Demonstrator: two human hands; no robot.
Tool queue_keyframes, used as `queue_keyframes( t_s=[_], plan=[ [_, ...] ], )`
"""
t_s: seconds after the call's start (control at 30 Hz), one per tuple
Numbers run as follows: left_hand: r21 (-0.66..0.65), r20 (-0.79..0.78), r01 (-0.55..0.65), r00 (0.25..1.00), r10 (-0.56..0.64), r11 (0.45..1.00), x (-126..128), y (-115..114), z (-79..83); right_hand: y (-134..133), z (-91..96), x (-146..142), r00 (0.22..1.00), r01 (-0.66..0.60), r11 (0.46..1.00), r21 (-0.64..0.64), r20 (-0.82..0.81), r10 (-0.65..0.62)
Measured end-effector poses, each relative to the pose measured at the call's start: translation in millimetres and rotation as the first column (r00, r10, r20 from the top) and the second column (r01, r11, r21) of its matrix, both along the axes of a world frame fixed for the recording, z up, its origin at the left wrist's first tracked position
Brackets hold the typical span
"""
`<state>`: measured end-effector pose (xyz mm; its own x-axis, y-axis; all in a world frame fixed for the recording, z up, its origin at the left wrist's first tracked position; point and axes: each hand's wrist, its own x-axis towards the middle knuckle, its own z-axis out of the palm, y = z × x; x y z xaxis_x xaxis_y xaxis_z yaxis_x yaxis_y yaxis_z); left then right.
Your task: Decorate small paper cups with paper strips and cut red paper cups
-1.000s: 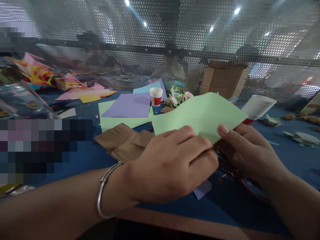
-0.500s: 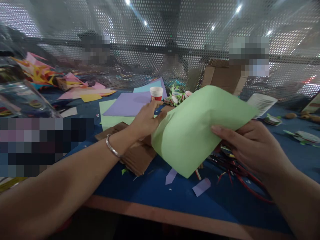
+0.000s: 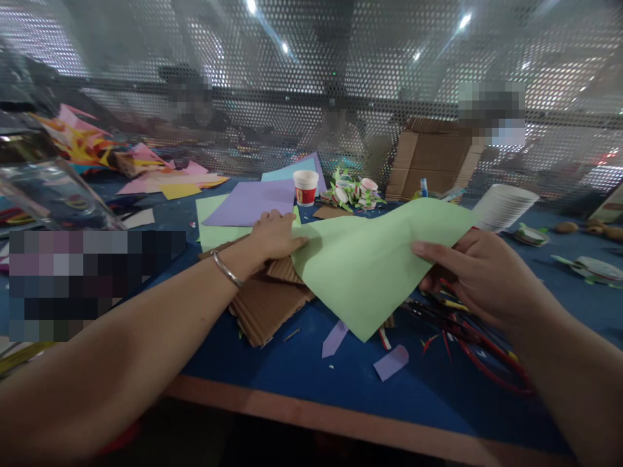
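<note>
Broadly, a perforated grey metal screen [image 3: 341,78] fills the upper half of the frame, and below it a blue-covered table with a brown front edge [image 3: 302,383] runs across the lower half. At the centre of the frame the light green paper sheet [image 3: 370,266] is held spread just above the table, sagging in the middle, with its lowest corner pointing toward the bottom edge.

The right hand [image 3: 479,275], at centre right, is clamped on the sheet's right corner, thumb on top and fingers beneath. The left hand [image 3: 275,237], left of centre, lies with fingers close together on a brown corrugated cardboard piece [image 3: 267,308], its tips touching the sheet's left edge. Whether it pinches the paper I cannot tell.

Behind that hand, a flat lilac paper sheet [image 3: 248,204] lies on the table. A stack of white paper cups [image 3: 503,206] lies on its side at upper right, just beyond the sheet. A red-and-white paper cup [image 3: 305,188] stands upright at upper centre. Tangled red cords [image 3: 477,344] lie beneath the right hand, and a small lilac paper scrap [image 3: 392,362] rests below the sheet's lowest corner.
</note>
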<state>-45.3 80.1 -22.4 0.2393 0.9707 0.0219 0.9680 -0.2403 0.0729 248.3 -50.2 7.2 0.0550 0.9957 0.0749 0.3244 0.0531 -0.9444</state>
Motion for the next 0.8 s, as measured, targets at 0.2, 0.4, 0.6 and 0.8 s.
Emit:
queue_keyframes(
  t_s=[0.2,0.4,0.6,0.8],
  plan=[
    [-0.027,-0.047,-0.009,0.999,0.007,1.000,-5,3,3.0,3,-3.8,3,1.000,0.013,1.000,-0.012,0.008,-0.013],
    [-0.048,0.000,0.034,0.999,-0.034,0.998,-7,3,8.1,2,-4.3,3,1.000,0.008,1.000,-0.017,0.028,-0.007],
    [-0.037,0.028,0.071,0.997,-0.070,0.997,3,3,5.7,1,-6.5,3,0.996,-0.043,0.999,0.000,0.080,0.043],
    [0.041,0.065,0.029,0.997,-0.032,0.999,-17,13,16.5,-2,-5.3,-1,0.995,-0.067,0.998,-0.009,0.072,0.067]
  ],
)
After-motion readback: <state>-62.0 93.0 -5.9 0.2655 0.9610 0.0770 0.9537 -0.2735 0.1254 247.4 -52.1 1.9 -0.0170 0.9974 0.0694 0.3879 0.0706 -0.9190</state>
